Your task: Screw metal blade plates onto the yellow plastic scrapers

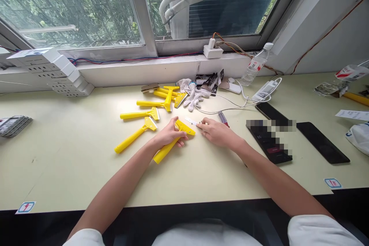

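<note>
My left hand [170, 135] is wrapped round a yellow scraper [165, 153] near its head, with the handle pointing toward me. My right hand [215, 132] has its fingertips closed on the end of a flat, shiny metal blade [189, 120], just beyond the scraper head. Small bits by these fingers are too tiny to make out. Beside the right hand lies a screwdriver [223, 118] with a clear and red handle. Left of my left hand rest several more yellow scrapers, the nearest scraper [131, 139] angled toward me.
White knitted gloves [190, 94] and black packets [210, 80] lie at the back, near a looping white cable [219, 112]. Phones [323, 142] are at the right. A plastic bottle [255, 67] stands by the window, and stacked white boxes [62, 73] at the back left.
</note>
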Demonstrator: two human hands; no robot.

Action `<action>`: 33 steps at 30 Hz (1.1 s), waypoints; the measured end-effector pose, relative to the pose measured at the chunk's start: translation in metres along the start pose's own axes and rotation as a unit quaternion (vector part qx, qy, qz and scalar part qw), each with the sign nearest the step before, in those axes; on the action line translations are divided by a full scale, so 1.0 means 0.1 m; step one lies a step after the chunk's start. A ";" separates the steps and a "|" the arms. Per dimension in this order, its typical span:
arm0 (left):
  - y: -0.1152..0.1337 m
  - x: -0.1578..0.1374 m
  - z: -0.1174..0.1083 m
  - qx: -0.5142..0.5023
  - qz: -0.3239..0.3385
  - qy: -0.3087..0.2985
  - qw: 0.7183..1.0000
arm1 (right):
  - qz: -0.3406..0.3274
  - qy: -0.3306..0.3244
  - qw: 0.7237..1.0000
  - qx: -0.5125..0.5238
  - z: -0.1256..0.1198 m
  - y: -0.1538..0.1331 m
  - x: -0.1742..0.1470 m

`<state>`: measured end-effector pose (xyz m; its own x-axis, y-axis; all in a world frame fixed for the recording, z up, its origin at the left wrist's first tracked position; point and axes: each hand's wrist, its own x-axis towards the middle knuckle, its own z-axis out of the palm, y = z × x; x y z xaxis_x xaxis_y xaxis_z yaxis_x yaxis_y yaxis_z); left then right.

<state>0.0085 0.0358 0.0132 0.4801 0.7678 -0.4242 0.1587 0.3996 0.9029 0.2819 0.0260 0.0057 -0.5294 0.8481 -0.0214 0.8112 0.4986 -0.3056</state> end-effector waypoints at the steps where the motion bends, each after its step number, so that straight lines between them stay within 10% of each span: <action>1: -0.01 0.00 0.01 0.001 0.006 0.001 1.000 | 0.006 0.003 1.000 0.000 0.01 0.00 -0.01; 18: -0.07 0.03 0.13 0.019 0.053 -0.013 0.998 | -0.027 0.188 0.972 0.142 0.09 -0.26 -0.06; 33: 0.03 -0.10 0.29 0.035 0.051 0.034 0.998 | 0.011 0.191 0.970 0.149 0.16 -0.38 -0.04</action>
<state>0.0297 0.0150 0.0223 0.4375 0.8357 -0.3319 0.1735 0.2837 0.9431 0.2491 0.0010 0.0017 -0.3361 0.8909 0.3055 0.6830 0.4539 -0.5723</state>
